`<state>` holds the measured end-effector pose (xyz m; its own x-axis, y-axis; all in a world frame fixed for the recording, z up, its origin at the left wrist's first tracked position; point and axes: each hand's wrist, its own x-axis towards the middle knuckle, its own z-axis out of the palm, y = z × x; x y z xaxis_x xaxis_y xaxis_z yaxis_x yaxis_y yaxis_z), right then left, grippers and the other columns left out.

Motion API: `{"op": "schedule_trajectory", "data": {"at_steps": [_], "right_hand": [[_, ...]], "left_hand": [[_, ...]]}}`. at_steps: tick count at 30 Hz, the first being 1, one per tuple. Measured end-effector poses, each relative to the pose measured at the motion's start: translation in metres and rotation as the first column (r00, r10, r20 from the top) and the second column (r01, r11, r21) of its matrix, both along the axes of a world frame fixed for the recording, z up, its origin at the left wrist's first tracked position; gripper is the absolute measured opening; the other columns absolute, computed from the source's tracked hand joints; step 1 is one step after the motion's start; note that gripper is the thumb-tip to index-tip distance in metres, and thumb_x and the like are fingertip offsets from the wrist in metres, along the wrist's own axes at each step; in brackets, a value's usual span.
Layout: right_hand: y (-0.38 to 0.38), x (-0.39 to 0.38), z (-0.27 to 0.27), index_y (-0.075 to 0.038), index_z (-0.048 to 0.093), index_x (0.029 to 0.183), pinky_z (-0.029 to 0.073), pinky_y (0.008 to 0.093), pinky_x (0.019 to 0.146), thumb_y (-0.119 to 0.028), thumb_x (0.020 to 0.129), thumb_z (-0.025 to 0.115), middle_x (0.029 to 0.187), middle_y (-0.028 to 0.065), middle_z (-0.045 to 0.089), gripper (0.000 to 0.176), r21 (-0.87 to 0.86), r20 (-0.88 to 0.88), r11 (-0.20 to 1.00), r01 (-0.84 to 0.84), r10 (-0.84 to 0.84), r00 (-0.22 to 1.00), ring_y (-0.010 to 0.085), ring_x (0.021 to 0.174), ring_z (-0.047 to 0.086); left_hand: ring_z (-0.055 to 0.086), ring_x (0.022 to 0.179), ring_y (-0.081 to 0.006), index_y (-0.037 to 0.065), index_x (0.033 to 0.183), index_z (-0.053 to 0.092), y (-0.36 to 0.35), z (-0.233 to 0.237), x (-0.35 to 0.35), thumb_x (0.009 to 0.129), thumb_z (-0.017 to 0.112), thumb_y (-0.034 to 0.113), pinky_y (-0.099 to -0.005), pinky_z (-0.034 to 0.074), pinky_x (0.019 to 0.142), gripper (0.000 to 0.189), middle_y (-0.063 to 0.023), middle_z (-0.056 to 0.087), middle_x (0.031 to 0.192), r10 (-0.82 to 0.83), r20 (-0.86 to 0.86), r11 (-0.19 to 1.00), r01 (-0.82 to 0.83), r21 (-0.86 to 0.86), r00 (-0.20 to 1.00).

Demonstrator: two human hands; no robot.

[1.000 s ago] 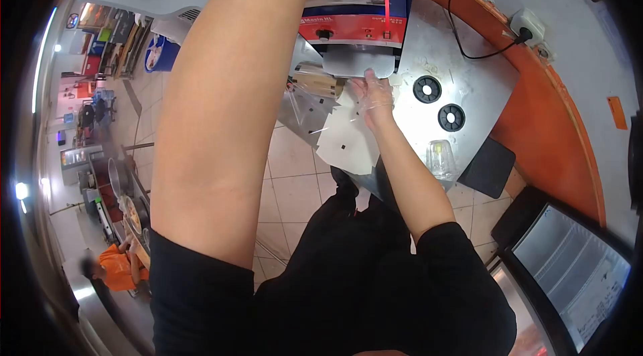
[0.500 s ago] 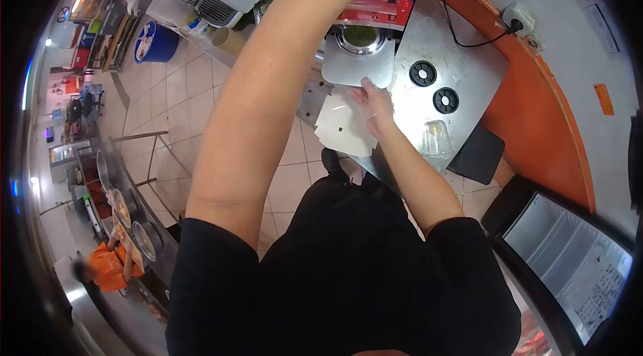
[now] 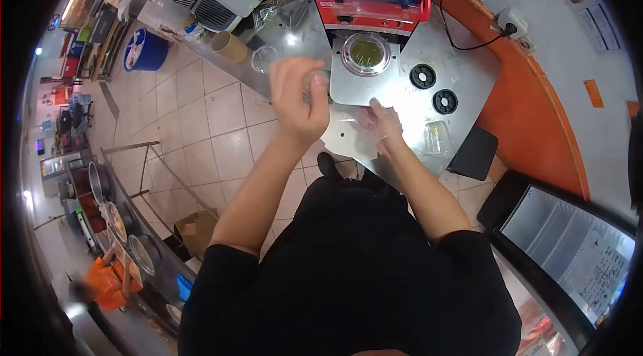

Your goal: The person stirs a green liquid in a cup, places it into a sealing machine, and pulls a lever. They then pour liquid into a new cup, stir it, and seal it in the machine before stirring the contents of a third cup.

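Your right hand [image 3: 385,127], in a clear, crinkled plastic glove, sets its thumb against the front edge of the flat, round-cornered silver metal tray [image 3: 348,85], probably to steer it; whether the fingers pinch it you cannot tell from here. At twelve o'clock from that hand, the round clear plastic container with green contents [image 3: 366,54] sits in the tray, its glossy rim probably supporting it. Behind rises the red-and-blue machine [image 3: 368,13]. Your left hand [image 3: 299,98], near ten o'clock, hovers blurred and half open, thumb apart from fingers, nothing evident in it. Two ridged black plastic discs [image 3: 422,76] lie flat on the shiny steel table [image 3: 463,69] between one and two o'clock, likely parked clear of the tray; smooth cream sheets [image 3: 348,141] lie at eight.
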<state>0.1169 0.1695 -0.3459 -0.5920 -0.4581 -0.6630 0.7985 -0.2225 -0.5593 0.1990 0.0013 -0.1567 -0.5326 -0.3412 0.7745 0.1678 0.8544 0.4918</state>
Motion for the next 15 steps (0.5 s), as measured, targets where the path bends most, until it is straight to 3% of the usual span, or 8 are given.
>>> {"op": "schedule_trajectory", "data": {"at_steps": [1, 4, 6, 8, 10, 11, 13, 15], "right_hand": [[0.007, -0.005, -0.015, -0.002, 0.033, 0.145, 0.050, 0.0561, 0.102, -0.023, 0.101, 0.073, 0.138, 0.0128, 0.054, 0.063, -0.035, -0.021, 0.997, -0.071, 0.070, 0.997, 0.0353, 0.132, 0.057], [0.022, -0.004, 0.000, -0.004, 0.033, 0.149, 0.049, 0.0575, 0.103, -0.022, 0.100, 0.073, 0.146, 0.0134, 0.051, 0.066, 0.081, -0.078, 0.996, -0.035, 0.041, 0.996, 0.0357, 0.133, 0.057], [0.037, -0.017, -0.002, -0.003, 0.041, 0.147, 0.048, 0.0536, 0.105, -0.021, 0.100, 0.070, 0.144, 0.0137, 0.056, 0.058, 0.138, -0.155, 0.990, 0.039, -0.017, 0.988, 0.0331, 0.131, 0.060], [0.040, -0.044, 0.010, 0.000, 0.055, 0.140, 0.053, 0.0422, 0.096, -0.026, 0.099, 0.065, 0.132, 0.0150, 0.067, 0.049, 0.343, -0.418, 0.920, 0.189, -0.031, 0.908, 0.0264, 0.122, 0.066], [0.028, -0.074, 0.023, -0.001, 0.066, 0.122, 0.050, 0.0433, 0.102, -0.023, 0.101, 0.061, 0.115, 0.0098, 0.073, 0.031, 0.254, -0.361, 0.947, 0.199, -0.098, 0.927, 0.0237, 0.114, 0.067], [0.018, -0.087, 0.022, -0.003, 0.069, 0.118, 0.054, 0.0442, 0.096, -0.027, 0.102, 0.058, 0.112, 0.0107, 0.074, 0.031, 0.228, -0.307, 0.965, 0.129, -0.054, 0.950, 0.0240, 0.106, 0.068], [-0.006, -0.108, 0.023, -0.004, 0.069, 0.119, 0.055, 0.0457, 0.095, -0.029, 0.102, 0.055, 0.113, 0.0117, 0.074, 0.033, 0.180, -0.177, 0.984, -0.016, 0.048, 0.983, 0.0254, 0.105, 0.070], [-0.022, -0.119, 0.020, -0.005, 0.069, 0.124, 0.060, 0.0484, 0.093, -0.033, 0.104, 0.047, 0.117, 0.0149, 0.074, 0.041, 0.129, 0.026, 0.976, -0.176, 0.174, 0.984, 0.0297, 0.103, 0.073]], "left_hand": [[0.062, 0.097, -0.0351, 0.001, 0.102, 0.068, -0.001, -0.023, 0.009, 0.087, 0.062, -0.001, -0.0451, 0.048, 0.090, 0.016, -0.0139, 0.068, 0.099, 0.009, 0.177, 0.996, -0.024, 0.082, 0.984], [0.061, 0.101, -0.0358, 0.002, 0.102, 0.069, -0.010, -0.076, 0.013, 0.089, 0.063, 0.002, -0.0458, 0.048, 0.092, 0.014, -0.0148, 0.068, 0.102, -0.104, 0.368, 0.989, 0.057, 0.137, 0.924], [0.061, 0.103, -0.0357, 0.002, 0.103, 0.069, -0.018, -0.092, 0.010, 0.089, 0.063, 0.002, -0.0460, 0.048, 0.093, 0.015, -0.0146, 0.068, 0.104, -0.106, 0.426, 0.989, 0.049, 0.141, 0.898], [0.060, 0.106, -0.0357, 0.003, 0.104, 0.070, -0.024, -0.104, 0.007, 0.089, 0.063, 0.002, -0.0462, 0.047, 0.094, 0.016, -0.0145, 0.068, 0.107, -0.106, 0.492, 0.989, 0.038, 0.146, 0.864], [0.060, 0.110, -0.0342, 0.005, 0.107, 0.071, -0.025, -0.113, -0.005, 0.089, 0.063, 0.004, -0.0456, 0.046, 0.098, 0.020, -0.0132, 0.069, 0.109, -0.122, 0.521, 0.992, 0.095, 0.079, 0.845], [0.060, 0.110, -0.0342, 0.005, 0.107, 0.071, -0.024, -0.109, -0.016, 0.089, 0.063, 0.004, -0.0456, 0.046, 0.098, 0.020, -0.0132, 0.069, 0.109, -0.125, 0.517, 0.992, 0.097, 0.081, 0.847], [0.060, 0.114, -0.0364, 0.005, 0.118, 0.069, -0.019, -0.101, -0.043, 0.092, 0.062, 0.008, -0.0498, 0.045, 0.099, 0.028, -0.0144, 0.068, 0.117, -0.235, 0.551, 0.969, 0.240, 0.064, 0.800], [0.058, 0.118, -0.0359, 0.007, 0.124, 0.067, -0.015, -0.111, -0.074, 0.093, 0.061, 0.011, -0.0503, 0.044, 0.101, 0.032, -0.0144, 0.066, 0.123, -0.171, 0.529, 0.982, 0.186, 0.025, 0.831]]}}
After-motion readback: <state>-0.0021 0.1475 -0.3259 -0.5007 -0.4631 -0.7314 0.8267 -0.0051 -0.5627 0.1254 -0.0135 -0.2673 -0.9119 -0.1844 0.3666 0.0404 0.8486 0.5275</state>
